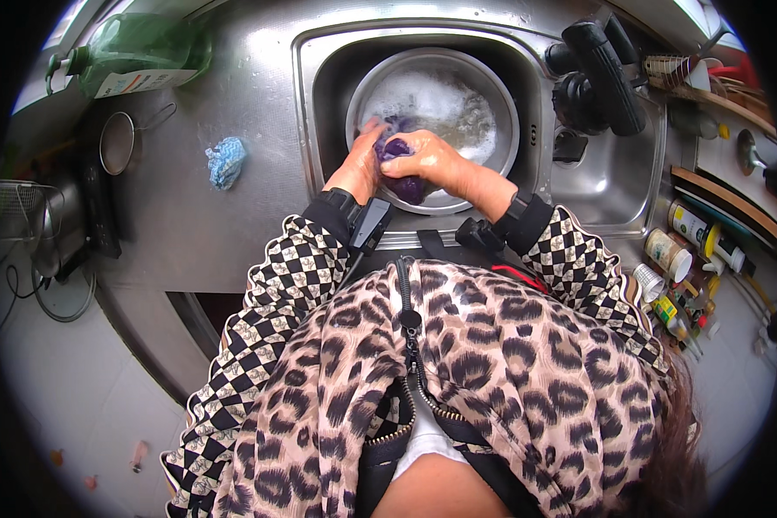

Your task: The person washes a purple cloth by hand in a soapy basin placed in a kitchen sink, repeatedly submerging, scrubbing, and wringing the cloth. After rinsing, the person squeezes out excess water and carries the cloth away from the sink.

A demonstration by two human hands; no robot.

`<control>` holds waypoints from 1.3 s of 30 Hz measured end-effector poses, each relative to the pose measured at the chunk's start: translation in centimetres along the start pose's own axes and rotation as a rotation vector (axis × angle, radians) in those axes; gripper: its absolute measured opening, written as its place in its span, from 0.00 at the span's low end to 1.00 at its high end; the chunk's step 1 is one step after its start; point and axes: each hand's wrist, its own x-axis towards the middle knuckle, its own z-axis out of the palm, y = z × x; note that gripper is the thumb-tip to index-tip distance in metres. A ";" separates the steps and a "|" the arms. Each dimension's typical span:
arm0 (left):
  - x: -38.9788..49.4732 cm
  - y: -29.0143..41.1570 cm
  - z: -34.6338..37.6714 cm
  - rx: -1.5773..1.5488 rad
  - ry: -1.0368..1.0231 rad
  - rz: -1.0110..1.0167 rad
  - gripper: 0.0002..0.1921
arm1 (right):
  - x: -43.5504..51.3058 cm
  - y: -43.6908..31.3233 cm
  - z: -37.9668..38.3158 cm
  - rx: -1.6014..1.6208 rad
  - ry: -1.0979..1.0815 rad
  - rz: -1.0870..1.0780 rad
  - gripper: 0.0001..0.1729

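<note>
A round metal basin (pixel 513 123) stands inside the steel sink bowl (pixel 529 71). It holds water with white suds (pixel 421 90). Over the basin's near left part, both hands grip a wet dark purple cloth (pixel 406 188) that is bunched up. My left hand (pixel 364 155) holds its left side, fingers partly hidden by the cloth and suds. My right hand (pixel 430 155) is closed around the bunched top, thumb pointing left towards the other hand. Part of the cloth hangs below the hands near the basin's front rim.
A crumpled blue-and-white cloth (pixel 225 163) lies on the steel counter (pixel 175 220). Further left are a small strainer (pixel 117 144) and a large green bottle (pixel 146 52) on its side. Black equipment (pixel 599 78) stands above the smaller right sink (pixel 615 184). Jars (pixel 667 254) and bottles crowd the right.
</note>
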 end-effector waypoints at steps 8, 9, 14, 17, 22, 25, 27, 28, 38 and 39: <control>0.3 0.5 2.7 0.090 0.120 0.023 0.22 | 2.7 0.4 -6.4 -1.548 0.550 0.099 0.14; 0.3 0.4 2.8 0.098 0.131 -0.030 0.24 | 2.6 1.6 -7.1 -1.660 0.630 0.158 0.13; -0.5 0.0 1.7 0.177 0.179 -0.078 0.29 | 1.6 7.0 -8.2 -1.687 0.072 0.365 0.14; -0.4 -0.2 1.4 0.172 0.082 -0.108 0.27 | 2.1 6.7 -8.9 -1.503 0.242 0.439 0.11; 0.2 -0.8 0.5 0.148 0.097 -0.171 0.26 | 1.9 2.7 -5.8 0.003 0.100 0.398 0.16; 0.2 -0.7 -1.0 -0.070 0.078 -0.185 0.23 | 0.2 1.1 -1.3 0.034 -0.067 0.135 0.13; 0.3 -0.8 -1.4 0.093 0.127 -0.016 0.19 | 0.5 0.6 0.8 -0.035 -0.056 0.040 0.15; 0.2 -0.8 -1.5 0.069 0.117 -0.033 0.17 | 0.8 0.5 1.2 -0.343 0.016 -0.109 0.15; -0.8 -0.1 2.1 0.133 0.133 -0.111 0.34 | 1.1 3.8 -8.3 -1.586 0.481 0.459 0.21; -1.1 0.0 2.0 0.145 0.111 -0.109 0.35 | 0.9 4.5 -8.3 -1.532 0.190 0.550 0.21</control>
